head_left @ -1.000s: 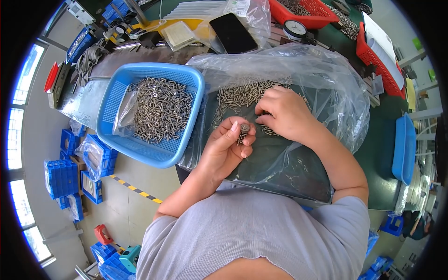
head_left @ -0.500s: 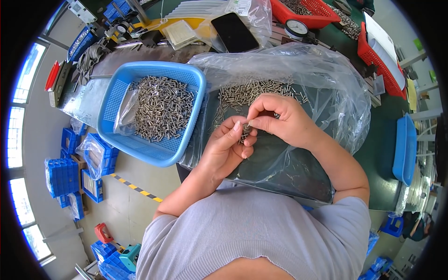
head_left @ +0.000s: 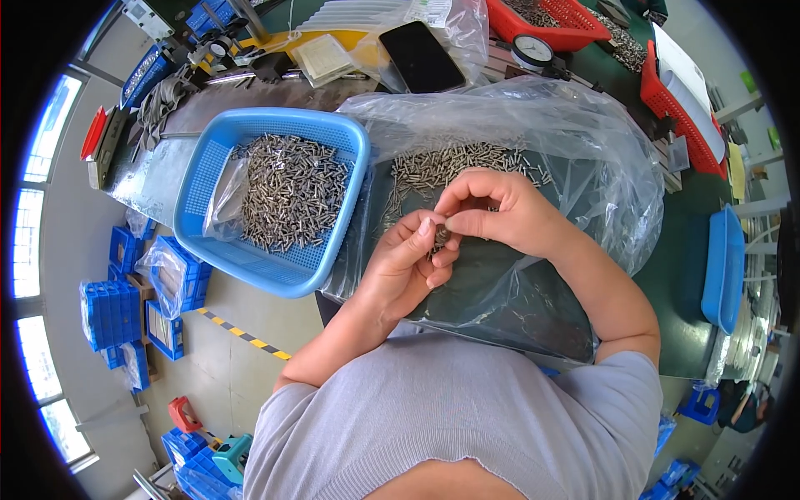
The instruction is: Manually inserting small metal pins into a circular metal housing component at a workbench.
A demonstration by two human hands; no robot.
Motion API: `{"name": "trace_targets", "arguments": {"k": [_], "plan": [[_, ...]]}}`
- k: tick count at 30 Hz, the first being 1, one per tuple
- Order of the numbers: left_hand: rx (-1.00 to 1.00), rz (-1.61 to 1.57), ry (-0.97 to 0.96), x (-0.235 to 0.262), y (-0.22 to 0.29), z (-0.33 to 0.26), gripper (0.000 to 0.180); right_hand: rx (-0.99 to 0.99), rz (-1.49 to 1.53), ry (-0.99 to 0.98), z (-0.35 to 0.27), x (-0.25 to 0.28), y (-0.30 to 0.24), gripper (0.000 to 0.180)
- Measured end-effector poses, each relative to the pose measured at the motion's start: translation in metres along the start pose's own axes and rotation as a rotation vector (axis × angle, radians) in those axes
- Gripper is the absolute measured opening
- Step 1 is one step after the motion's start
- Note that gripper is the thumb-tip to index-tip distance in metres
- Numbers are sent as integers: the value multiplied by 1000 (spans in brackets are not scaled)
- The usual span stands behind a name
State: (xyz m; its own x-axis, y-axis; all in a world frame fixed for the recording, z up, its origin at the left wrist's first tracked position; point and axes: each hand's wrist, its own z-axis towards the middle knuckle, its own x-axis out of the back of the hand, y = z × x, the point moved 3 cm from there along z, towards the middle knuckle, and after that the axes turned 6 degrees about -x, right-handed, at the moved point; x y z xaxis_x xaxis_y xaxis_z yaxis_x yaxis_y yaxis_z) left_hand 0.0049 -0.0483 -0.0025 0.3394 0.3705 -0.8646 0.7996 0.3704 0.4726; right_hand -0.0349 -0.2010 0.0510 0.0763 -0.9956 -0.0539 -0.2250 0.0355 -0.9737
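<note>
My left hand (head_left: 408, 258) is curled, palm up, around several small metal pins (head_left: 440, 237). At its fingertips my right hand (head_left: 502, 212) pinches with thumb and forefinger; whatever lies between those tips is too small to make out. Just beyond both hands, a loose pile of metal pins (head_left: 450, 164) lies on a clear plastic sheet (head_left: 533, 292). To the left stands a blue plastic basket (head_left: 287, 287) holding a large heap of like pins (head_left: 292, 192) and a clear plastic bag (head_left: 225, 200).
A black phone (head_left: 421, 57) and a round dial gauge (head_left: 532, 52) lie at the back. Red baskets (head_left: 554, 35) stand far right, with a blue tray (head_left: 723, 267) at the right edge. Blue crates (head_left: 108, 317) are stacked on the floor at left.
The fingers of my right hand have shifted slightly at the left fingertips. Both hands otherwise keep their place, and the pile and basket look the same.
</note>
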Motion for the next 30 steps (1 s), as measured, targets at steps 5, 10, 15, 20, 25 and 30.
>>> {"name": "trace_targets", "arguments": {"k": [5, 10, 15, 20, 25, 30], "plan": [[29, -2, -43, 5, -2, 1, 27, 247, -373, 37, 0, -1, 0, 13], [55, -7, -13, -2, -2, -1, 28, 267, -416, 67, -2, 1, -3, 14], [-49, 7, 10, 1, -2, 2, 23, 315, -474, 93, -5, 3, -6, 13], [-27, -2, -23, 2, -1, 2, 20, 426, -567, 82, -4, 3, -6, 10], [-30, 14, 26, 0, 0, 2, 23, 470, -718, 151, -4, 6, -7, 11], [-48, -34, 8, 2, -1, 4, 23, 498, -682, 164, -6, 6, -9, 11]]}}
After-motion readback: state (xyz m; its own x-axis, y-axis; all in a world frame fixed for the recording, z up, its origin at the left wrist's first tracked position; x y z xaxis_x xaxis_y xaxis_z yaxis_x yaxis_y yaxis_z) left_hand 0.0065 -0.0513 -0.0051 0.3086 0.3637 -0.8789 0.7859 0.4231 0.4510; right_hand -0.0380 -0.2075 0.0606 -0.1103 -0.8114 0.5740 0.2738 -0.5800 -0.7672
